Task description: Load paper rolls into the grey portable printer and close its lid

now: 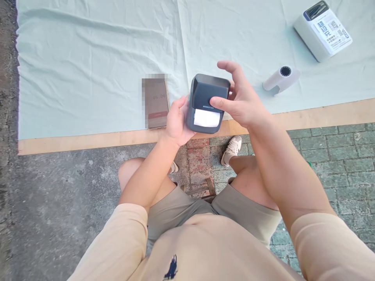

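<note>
A small dark blue-grey printer (206, 102) with white paper showing in its front slot is held above the near edge of the table. My left hand (176, 123) is curled around its left side and bottom. My right hand (240, 97) touches its right side with the thumb against the front, while the other fingers are raised and apart above the lid.
The table (88, 138) carries a pale green cloth (88, 58). On it lie a phone (156, 101), a white paper roll (280, 79) and a white boxed device (322, 30) at the far right. Below are my knees, shoes and paved ground.
</note>
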